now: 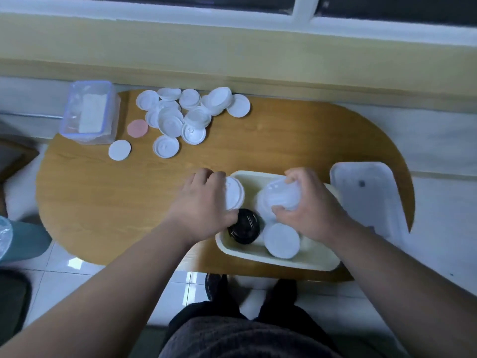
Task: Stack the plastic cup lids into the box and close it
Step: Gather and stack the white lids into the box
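Observation:
A cream box (278,260) sits at the table's near edge. Inside it lie a black lid (244,226) and a white lid (281,240). My left hand (204,202) grips a white lid (233,193) at the box's left rim. My right hand (312,208) holds a stack of clear lids (280,196) over the box. Several loose white lids (180,115) and one pink lid (137,128) are piled at the far left of the table. The box's translucent cover (366,197) lies to the right of the box.
A clear storage container (89,116) with a blue rim stands at the far left corner of the wooden oval table (124,197). A single white lid (119,150) lies near it. A wall and window ledge run behind the table. My feet show under the near edge.

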